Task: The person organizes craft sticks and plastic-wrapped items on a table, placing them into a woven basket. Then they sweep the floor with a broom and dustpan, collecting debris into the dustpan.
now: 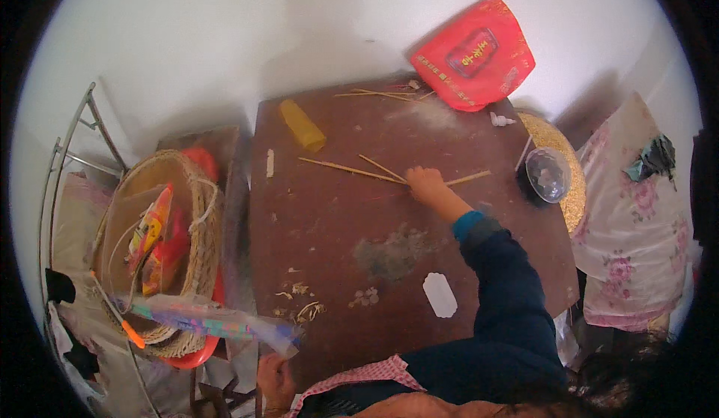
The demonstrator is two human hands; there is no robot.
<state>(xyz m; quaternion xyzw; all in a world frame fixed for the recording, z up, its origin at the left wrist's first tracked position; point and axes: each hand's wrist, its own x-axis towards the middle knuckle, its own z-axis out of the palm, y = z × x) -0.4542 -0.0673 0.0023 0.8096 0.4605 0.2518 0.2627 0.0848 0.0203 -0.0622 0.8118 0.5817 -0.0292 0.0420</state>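
Note:
My right hand (425, 184) reaches across the brown wooden table (337, 221), its fingers curled around thin wooden sticks (351, 169). Two stick ends fan out to the left of the fist, and another length shows to its right. My left hand (275, 376) is low at the table's near left edge with its fingers bent. Just above it lies the end of a clear plastic bag with colourful contents (196, 321). Whether the left fingers grip the bag or only rest by the edge is unclear.
More thin sticks (382, 94), a yellow cylinder (302, 126) and a red printed bag (477, 55) are at the table's back. A white card (440, 295) lies near my right sleeve. A clear plastic bowl (547, 175) is at right. A woven basket (202, 238) stands left.

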